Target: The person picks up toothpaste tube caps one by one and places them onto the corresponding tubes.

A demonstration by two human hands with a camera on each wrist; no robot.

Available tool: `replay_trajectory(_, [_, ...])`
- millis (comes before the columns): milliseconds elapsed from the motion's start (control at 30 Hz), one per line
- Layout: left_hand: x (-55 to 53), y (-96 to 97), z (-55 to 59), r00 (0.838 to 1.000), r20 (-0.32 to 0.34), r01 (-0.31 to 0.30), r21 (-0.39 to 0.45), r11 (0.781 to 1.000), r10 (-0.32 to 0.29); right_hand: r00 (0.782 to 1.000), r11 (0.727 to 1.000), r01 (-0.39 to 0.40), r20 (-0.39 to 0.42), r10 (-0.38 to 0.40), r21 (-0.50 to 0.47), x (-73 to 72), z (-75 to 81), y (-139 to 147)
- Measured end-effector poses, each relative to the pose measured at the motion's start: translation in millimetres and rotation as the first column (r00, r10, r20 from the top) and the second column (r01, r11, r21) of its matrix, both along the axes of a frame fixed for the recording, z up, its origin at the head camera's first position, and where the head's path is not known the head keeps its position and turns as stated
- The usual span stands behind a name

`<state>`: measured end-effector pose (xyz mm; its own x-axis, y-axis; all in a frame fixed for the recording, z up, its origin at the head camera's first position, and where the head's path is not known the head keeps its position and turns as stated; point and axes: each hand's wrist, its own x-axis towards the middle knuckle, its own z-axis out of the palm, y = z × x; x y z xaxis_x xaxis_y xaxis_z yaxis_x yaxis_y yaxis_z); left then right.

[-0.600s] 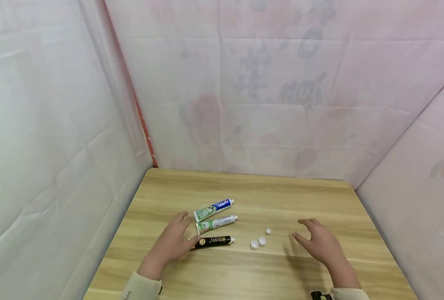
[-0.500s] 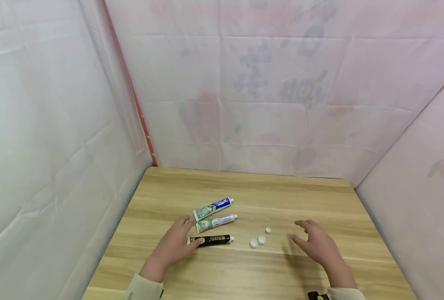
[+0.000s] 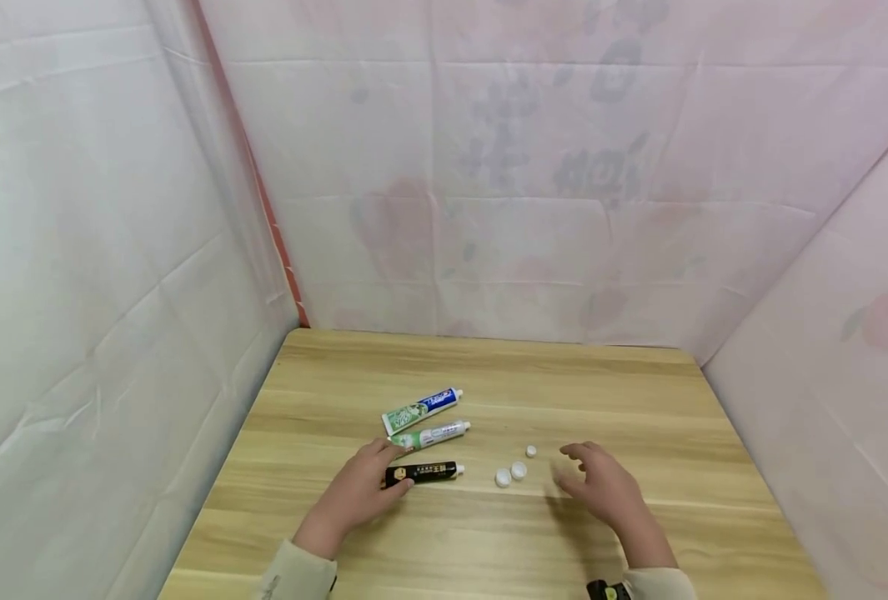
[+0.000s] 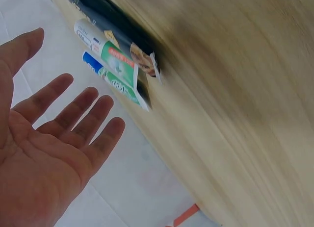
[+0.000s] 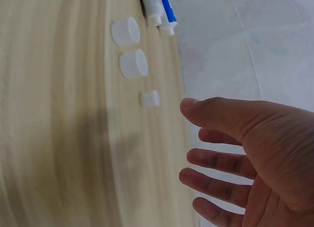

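Observation:
My left hand (image 3: 361,490) hovers at the tail end of a black toothpaste tube (image 3: 424,472), thumb and fingers spread. In the left wrist view the palm faces up toward the tubes with nothing held. Beyond the black tube lie a green and white toothpaste tube (image 3: 444,433), partly behind my fingertips, and a green and blue toothpaste tube (image 3: 423,410). All three have uncapped-looking white nozzles pointing right. My right hand (image 3: 604,487) is above the table, fingers relaxed and holding nothing. Left of it sit two larger white caps (image 5: 125,31) and a small white cap (image 5: 149,98).
The wooden table (image 3: 534,550) bears the tubes left of centre and the caps near its middle. White printed cloth (image 3: 519,250) stands behind the table and along both sides. A black wristband (image 3: 607,590) shows at my right cuff.
My right hand has moved left toward the white caps. The left hand has shifted slightly right over the black toothpaste tube. The head view has tilted and shifted a little.

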<state>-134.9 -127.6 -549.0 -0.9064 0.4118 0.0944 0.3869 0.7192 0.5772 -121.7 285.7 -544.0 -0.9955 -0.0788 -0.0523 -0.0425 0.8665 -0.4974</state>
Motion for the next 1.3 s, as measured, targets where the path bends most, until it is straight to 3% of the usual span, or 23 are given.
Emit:
replay_trajectory(433, [-3.2,8.8,-18.9,0.999,0.048,-0.021,0.023,1.0,0.02,0.999,0.999,0.024,0.022,-0.023,-0.04,3.1,-15.9,-13])
replay_trajectory(733, [-0.4,14.3,-22.5,0.998,0.064,-0.026,0.006,1.0,0.025,0.999,0.993,0.037,0.029,-0.034,-0.109,2.5,-25.8,-31])
replay_trajectory(1033, [-1.0,19.8,-28.1,0.997,0.074,0.015,-0.014,1.0,-0.014,0.999,0.993,0.033,0.021,-0.03,-0.114,-2.1,-30.2,-47])
replay_trajectory(1300, [-2.6,27.2,-34.2,1.0,0.008,0.017,-0.072,0.997,-0.016,0.999,0.997,0.025,0.025,-0.023,-0.079,-8.1,-33.9,-55])
